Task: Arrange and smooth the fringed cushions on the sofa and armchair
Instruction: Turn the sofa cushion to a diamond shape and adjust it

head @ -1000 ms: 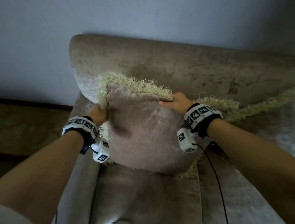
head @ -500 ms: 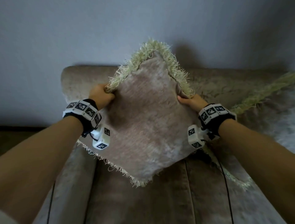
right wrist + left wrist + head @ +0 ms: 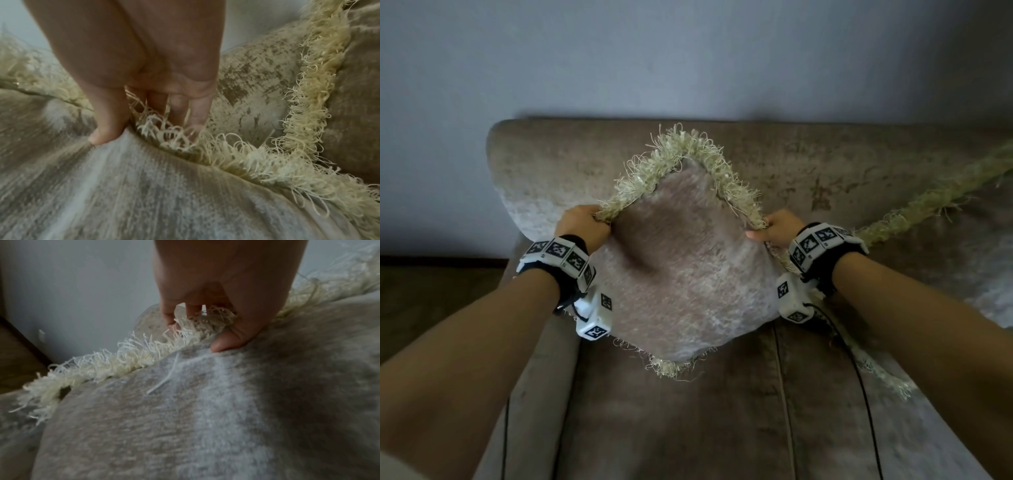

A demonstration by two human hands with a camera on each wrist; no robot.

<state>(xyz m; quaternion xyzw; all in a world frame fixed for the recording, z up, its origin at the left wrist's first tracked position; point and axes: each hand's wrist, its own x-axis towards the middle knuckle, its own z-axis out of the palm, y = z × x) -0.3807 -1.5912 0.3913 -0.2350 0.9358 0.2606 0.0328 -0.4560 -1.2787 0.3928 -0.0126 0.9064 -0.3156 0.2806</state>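
Note:
A beige plush cushion [image 3: 688, 274] with a pale yellow-green fringe hangs corner-up like a diamond in front of the sofa backrest [image 3: 551, 164]. My left hand [image 3: 582, 226] grips its left edge, thumb on the front face and fingers behind the fringe [image 3: 131, 356]. At the opposite edge my right hand [image 3: 774, 229] pinches the cushion the same way, thumb [image 3: 107, 129] pressed into the plush. The bottom corner hangs just above the seat [image 3: 688, 428]. A second fringed cushion [image 3: 353, 97] leans at the right.
The sofa's left armrest [image 3: 537, 359] runs down below my left arm. A grey wall [image 3: 688, 51] rises behind the backrest, and dark floor [image 3: 431, 301] shows at the left. Black cables trail from both wrist cameras over the seat.
The cushion was lifted off the seat and turned from square to a corner-up diamond. Since half a second ago both hands have lowered it, so its top corner now lies against the backrest.

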